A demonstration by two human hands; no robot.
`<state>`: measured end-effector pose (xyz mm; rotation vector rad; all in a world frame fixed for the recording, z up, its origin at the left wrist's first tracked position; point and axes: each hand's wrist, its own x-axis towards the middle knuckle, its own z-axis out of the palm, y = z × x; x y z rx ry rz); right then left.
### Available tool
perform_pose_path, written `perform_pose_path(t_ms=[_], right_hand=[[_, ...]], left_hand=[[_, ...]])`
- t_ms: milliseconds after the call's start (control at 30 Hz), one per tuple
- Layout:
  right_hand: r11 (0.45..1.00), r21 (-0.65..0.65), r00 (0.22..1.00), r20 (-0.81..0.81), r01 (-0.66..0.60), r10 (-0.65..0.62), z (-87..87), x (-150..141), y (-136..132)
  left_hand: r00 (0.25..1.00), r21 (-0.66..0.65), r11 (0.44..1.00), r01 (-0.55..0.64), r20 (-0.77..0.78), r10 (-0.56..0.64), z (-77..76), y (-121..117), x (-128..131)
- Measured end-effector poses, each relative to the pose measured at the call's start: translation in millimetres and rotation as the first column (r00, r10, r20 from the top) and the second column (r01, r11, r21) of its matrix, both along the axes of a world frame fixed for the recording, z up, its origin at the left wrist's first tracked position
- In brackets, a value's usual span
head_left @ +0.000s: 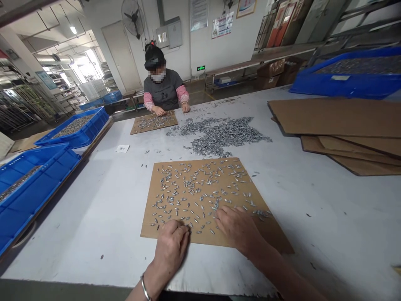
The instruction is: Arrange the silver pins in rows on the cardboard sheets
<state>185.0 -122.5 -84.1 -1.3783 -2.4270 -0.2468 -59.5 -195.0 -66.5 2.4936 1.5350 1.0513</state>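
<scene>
A cardboard sheet lies flat in front of me, strewn with small silver-grey spindle-shaped metal pieces. My left hand rests at its near edge, with fingers curled and pressed together. A metal piece shows by those fingertips, but whether they grip one is hidden. My right hand is on the sheet's right half, fingers bent down and close together among the pieces. What lies under its fingertips I cannot make out. Beyond the sheet, a large heap of the same pieces spreads over the white table.
Across the table a person handles pieces on another cardboard sheet. Blue crates stand along the left side; another blue crate is at the far right. Stacked cardboard sheets lie on the right. A white paper scrap lies left.
</scene>
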Motion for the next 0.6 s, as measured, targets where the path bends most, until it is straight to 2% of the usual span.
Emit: perform_pose_path(t_ms=[167, 267, 433, 600], right_hand=[[0.996, -0.011, 0.996, 0.014, -0.090, 0.090, 0.4, -0.1, 3.7], [0.988, -0.128, 0.996, 0.010, -0.092, 0.094, 8.9, 0.3, 2.6], [0.939, -0.334, 0.996, -0.026, -0.084, 0.080, 20.9, 3.8, -1.1], [0.943, -0.327, 0.997, -0.066, -0.061, 0.042, 21.9, 9.2, 4.3]], left_hand=[[1.000, -0.013, 1.000, 0.022, 0.021, -0.021, 2.9, 4.2, 6.7], [0.999, -0.035, 0.999, 0.018, 0.027, -0.017, 2.9, 4.5, 9.0], [0.999, -0.039, 0.999, 0.032, 0.036, -0.030, 2.3, 3.7, 8.0], [0.999, -0.061, 0.998, 0.028, 0.040, -0.026, 1.8, 6.0, 6.4]])
